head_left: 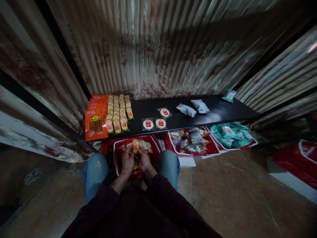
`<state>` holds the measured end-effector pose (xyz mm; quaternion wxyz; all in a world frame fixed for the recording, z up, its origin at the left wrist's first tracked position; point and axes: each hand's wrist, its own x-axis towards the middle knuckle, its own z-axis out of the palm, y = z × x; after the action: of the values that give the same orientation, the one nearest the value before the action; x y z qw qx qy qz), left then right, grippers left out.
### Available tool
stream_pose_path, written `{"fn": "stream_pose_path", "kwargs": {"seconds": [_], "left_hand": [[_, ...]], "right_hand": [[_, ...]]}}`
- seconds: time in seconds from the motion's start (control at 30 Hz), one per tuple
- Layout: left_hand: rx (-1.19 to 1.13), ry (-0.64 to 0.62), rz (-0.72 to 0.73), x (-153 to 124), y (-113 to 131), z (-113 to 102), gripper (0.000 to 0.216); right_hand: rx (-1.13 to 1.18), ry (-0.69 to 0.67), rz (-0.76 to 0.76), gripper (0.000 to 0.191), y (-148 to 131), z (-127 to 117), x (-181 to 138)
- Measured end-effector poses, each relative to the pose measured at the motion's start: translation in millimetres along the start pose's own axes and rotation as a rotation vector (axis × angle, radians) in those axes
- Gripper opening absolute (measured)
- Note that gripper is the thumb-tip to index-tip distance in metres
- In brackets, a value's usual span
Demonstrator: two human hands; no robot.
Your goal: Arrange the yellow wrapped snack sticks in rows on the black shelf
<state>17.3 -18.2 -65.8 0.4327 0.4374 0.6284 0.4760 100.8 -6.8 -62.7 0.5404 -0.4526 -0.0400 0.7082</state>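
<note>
Between my knees stands a red basket [157, 148] with a white rim, holding several wrapped pastries. Over it, my left hand [127, 162] and my right hand [144, 160] are closed on either side of a yellow packaged cake [135, 146] with a red label. Just beyond, on the black shelf [143, 110], similar yellow packaged cakes [117, 114] stand in rows. Orange snack bags [96, 122] overlap at the shelf's left end. Right of the rows lie round white wrapped pastries [148, 124] with red labels.
Silvery packets [200, 106] and a green packet [229, 95] lie farther right on the shelf. Below its front edge are a red basket of wrapped snacks [195, 141] and another of green packets [231, 135]. A red basket [297, 162] stands at far right; black posts flank the shelf.
</note>
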Motion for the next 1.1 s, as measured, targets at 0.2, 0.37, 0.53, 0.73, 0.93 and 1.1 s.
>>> {"fn": "stream_pose_path", "kwargs": {"seconds": [0.2, 0.37, 0.53, 0.73, 0.93, 1.1], "left_hand": [[-0.087, 0.052, 0.033, 1, 19, -1, 0.036], [-0.056, 0.055, 0.030, 5, 32, -1, 0.031], [-0.043, 0.053, 0.022, 11, 37, 1, 0.030], [-0.074, 0.050, 0.043, 13, 43, 5, 0.026], [-0.166, 0.004, -0.008, 14, 49, 8, 0.027], [-0.174, 0.037, -0.047, 17, 54, 8, 0.024]], "right_hand": [[0.050, -0.063, 0.008, 0.019, -12, 11, -9], [0.045, -0.060, 0.013, 0.025, -21, 18, -15], [0.022, -0.105, -0.070, 0.032, -24, 24, -16], [-0.023, -0.055, -0.167, 0.044, -23, 29, -14], [-0.057, -0.066, -0.265, 0.049, -21, 29, -13], [-0.085, -0.120, -0.308, 0.047, -20, 27, -11]]}}
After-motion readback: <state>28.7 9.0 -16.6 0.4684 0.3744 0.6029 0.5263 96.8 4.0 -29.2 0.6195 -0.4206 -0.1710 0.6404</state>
